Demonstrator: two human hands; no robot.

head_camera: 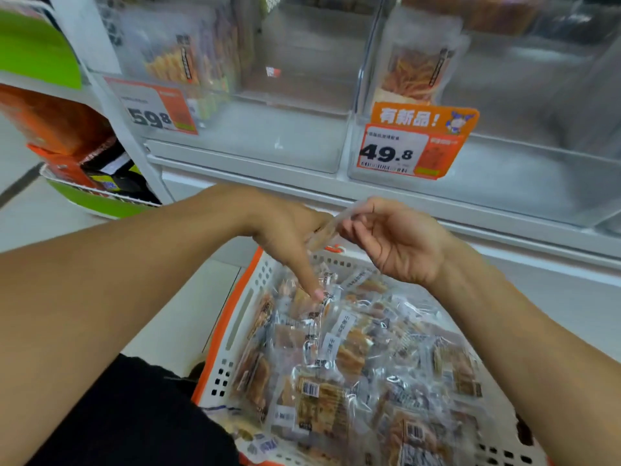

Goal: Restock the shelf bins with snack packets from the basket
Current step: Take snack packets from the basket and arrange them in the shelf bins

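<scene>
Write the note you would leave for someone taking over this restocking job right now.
Left hand: pinches one clear snack packet, forefinger pointing down into the basket.
Right hand: fingers curled on the same packet, above the basket.
Basket: piled with packets, below the shelf.
Bins: 49.8 bin and 59.8 bin look nearly bare in front.
Done: little that shows.
Left: move the packets into the bins.

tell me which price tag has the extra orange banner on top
The 49.8 price tag on the right bin; an orange banner with a cartoon figure sits above it. The 59.8 price tag on the left has none.
</scene>
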